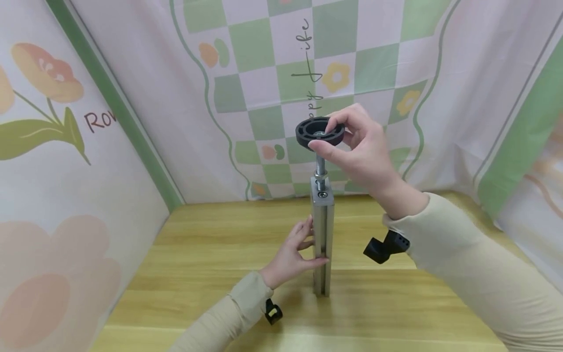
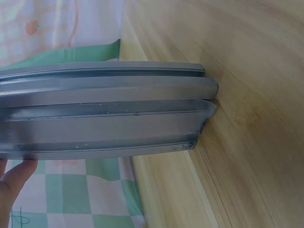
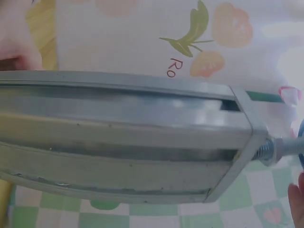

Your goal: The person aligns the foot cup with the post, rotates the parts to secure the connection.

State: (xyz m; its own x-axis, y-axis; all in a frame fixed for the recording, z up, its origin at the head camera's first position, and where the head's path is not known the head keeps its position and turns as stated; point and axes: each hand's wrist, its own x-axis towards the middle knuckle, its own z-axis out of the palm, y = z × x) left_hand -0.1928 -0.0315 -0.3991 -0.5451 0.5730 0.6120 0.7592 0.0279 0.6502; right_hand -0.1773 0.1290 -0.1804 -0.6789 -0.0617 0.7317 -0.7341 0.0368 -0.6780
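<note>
An aluminium profile (image 1: 323, 230) stands upright on the wooden table. From its end plate rises a threaded bolt (image 1: 320, 166) with a nut, topped by a round black levelling foot (image 1: 308, 136). My right hand (image 1: 362, 146) grips the foot's rim between thumb and fingers. Lower down, my left hand (image 1: 292, 252) holds the profile, thumb across the near face and fingers at the left side. In the left wrist view the grooved profile (image 2: 104, 118) meets the table, and the left fingertips touch its edge. The right wrist view shows the profile (image 3: 123, 137), end plate and bolt (image 3: 285, 148).
The wooden table (image 1: 198, 244) extends around the profile. Behind it hangs a checked green and white curtain (image 1: 250, 44), with a flowered curtain (image 1: 48, 186) at the left. Black camera mounts (image 1: 387, 247) sit on both wrists.
</note>
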